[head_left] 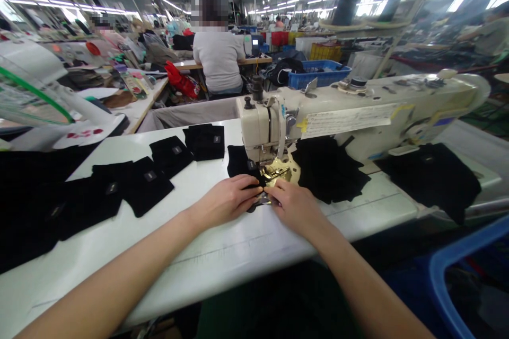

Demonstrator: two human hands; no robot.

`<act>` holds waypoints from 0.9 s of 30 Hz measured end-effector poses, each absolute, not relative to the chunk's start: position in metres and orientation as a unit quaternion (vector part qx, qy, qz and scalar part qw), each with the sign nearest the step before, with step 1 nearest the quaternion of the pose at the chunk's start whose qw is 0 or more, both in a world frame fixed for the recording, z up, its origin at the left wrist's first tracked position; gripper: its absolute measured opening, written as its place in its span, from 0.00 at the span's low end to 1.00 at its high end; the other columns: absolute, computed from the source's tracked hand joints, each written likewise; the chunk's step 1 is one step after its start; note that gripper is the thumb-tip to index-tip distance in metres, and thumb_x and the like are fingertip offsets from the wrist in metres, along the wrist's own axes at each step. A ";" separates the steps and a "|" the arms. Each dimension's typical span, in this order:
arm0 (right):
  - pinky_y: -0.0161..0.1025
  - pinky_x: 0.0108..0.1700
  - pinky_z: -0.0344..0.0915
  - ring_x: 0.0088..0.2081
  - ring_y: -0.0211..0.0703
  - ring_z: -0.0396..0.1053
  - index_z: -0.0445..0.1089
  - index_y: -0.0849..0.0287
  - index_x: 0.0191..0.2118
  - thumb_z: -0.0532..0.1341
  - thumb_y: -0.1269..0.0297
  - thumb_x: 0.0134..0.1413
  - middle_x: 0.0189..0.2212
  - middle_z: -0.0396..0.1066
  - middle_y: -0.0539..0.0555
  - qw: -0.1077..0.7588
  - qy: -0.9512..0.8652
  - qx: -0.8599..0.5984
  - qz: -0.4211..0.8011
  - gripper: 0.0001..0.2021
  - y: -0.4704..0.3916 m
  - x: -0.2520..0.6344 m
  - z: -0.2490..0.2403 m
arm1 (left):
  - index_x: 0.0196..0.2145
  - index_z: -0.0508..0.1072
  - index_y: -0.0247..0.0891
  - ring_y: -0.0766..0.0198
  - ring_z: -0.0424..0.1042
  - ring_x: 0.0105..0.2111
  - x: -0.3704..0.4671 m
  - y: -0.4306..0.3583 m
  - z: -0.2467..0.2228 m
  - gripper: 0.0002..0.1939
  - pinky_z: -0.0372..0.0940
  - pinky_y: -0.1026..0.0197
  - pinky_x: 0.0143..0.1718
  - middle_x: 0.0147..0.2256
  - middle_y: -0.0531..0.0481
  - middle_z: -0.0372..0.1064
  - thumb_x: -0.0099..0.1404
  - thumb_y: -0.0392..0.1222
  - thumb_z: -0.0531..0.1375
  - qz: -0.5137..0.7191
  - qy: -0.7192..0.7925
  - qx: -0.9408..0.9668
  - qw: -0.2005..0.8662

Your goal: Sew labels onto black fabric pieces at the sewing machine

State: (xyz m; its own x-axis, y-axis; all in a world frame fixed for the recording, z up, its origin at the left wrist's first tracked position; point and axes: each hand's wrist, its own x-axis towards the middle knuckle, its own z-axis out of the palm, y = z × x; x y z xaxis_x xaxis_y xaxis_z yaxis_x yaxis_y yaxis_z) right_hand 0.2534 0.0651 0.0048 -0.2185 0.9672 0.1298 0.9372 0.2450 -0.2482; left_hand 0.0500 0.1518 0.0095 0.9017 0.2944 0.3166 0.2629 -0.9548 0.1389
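Note:
A small black fabric piece point(237, 160) lies under the needle area of a cream sewing machine point(258, 127). My left hand point(226, 198) is closed on the near part of this piece, its fingers bent and close together. Almost touching it, my right hand point(296, 205) is closed in a pinch just in front of the brass-coloured needle plate point(292, 172). What its fingertips hold is hidden. Left of the machine, several black fabric pieces point(204, 143) with small grey labels overlap in a row.
More black fabric point(330, 169) lies beneath the machine arm, and another labelled piece point(431, 175) sits farther right. A white fan point(32, 79) stands at left. A blue basket rim point(437, 275) is at lower right. Ahead, a person in a light shirt point(218, 58) sits facing away.

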 end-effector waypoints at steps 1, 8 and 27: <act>0.35 0.35 0.62 0.40 0.41 0.71 0.74 0.54 0.48 0.57 0.69 0.64 0.41 0.72 0.53 0.127 -0.777 -0.614 0.059 0.11 0.067 0.253 0.005 | 0.50 0.77 0.36 0.54 0.74 0.48 0.050 0.155 0.009 0.15 0.74 0.51 0.49 0.48 0.39 0.73 0.74 0.40 0.53 0.168 0.144 0.974 0.047; 0.36 0.35 0.63 0.41 0.43 0.72 0.73 0.55 0.48 0.58 0.70 0.64 0.43 0.72 0.53 0.142 -0.769 -0.620 0.062 0.11 0.064 0.252 0.005 | 0.49 0.77 0.36 0.55 0.74 0.48 0.051 0.179 0.005 0.16 0.73 0.52 0.50 0.48 0.39 0.73 0.74 0.41 0.53 0.168 0.166 0.971 0.038; 0.35 0.34 0.63 0.37 0.42 0.73 0.73 0.56 0.50 0.61 0.74 0.58 0.44 0.73 0.54 0.197 -0.749 -0.632 0.030 0.15 0.038 0.258 -0.016 | 0.51 0.76 0.34 0.54 0.72 0.49 0.054 0.182 0.002 0.16 0.71 0.50 0.51 0.50 0.39 0.71 0.73 0.39 0.52 0.186 0.203 0.961 0.036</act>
